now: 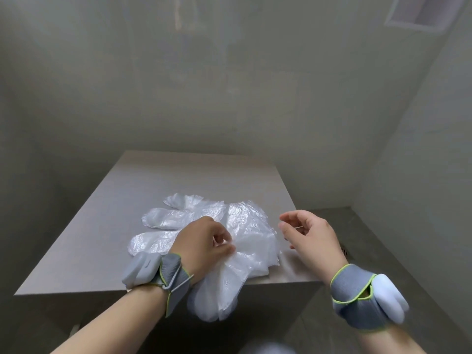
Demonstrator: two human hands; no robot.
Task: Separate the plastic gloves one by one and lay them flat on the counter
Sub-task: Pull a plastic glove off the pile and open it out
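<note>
A pile of clear plastic gloves (pixel 245 226) lies on the grey counter (pixel 107 238), near its front right corner. Some gloves lie spread with their fingers pointing left (pixel 163 218). One glove (pixel 217 297) hangs over the counter's front edge, fingers down. My left hand (pixel 204 241) pinches this plastic at the pile with thumb and fingertips. My right hand (pixel 309 236) hovers just right of the pile with loosely curled fingers, holding nothing that I can see. Both wrists wear grey bands with white devices.
The counter is a narrow block set against a plain wall. A lower ledge or floor (pixel 357 231) runs to the right of it, with a small drain grate (pixel 346 251). A vent (pixel 424 14) sits high at the upper right.
</note>
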